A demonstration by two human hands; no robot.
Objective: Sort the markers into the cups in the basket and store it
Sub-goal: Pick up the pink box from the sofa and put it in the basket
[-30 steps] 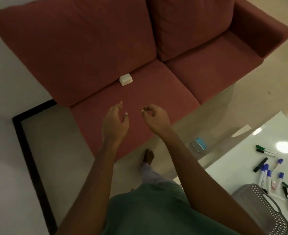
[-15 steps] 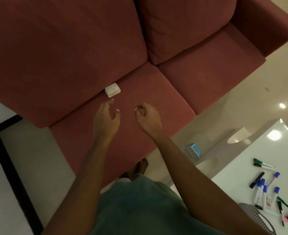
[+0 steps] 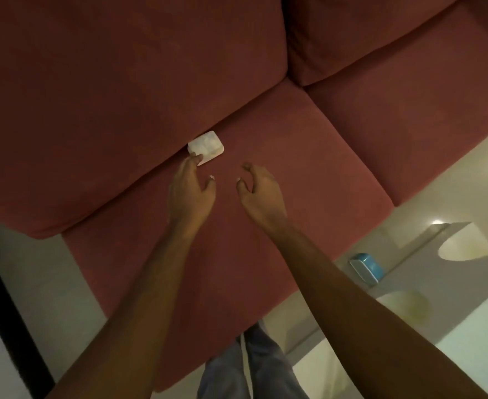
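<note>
A small white rounded box (image 3: 207, 146) lies on the red sofa seat (image 3: 280, 156), against the back cushion. My left hand (image 3: 191, 191) reaches over the seat with its fingers apart, and its fingertips touch the box's near-left corner. My right hand (image 3: 261, 191) hovers just to the right, fingers loosely curled and apart, holding nothing. No marker, cup or basket is in view; the white table (image 3: 467, 349) shows only as a bare corner at the lower right.
A blue and white block (image 3: 366, 267) stands on the pale floor beside the sofa's front edge. A black frame (image 3: 7, 318) runs along the floor at the left. My trouser legs (image 3: 248, 370) show at the bottom.
The view has swung left and closer to the sofa, so the markers and basket have left the frame. Both hands moved forward; my left fingertips now reach the white box.
</note>
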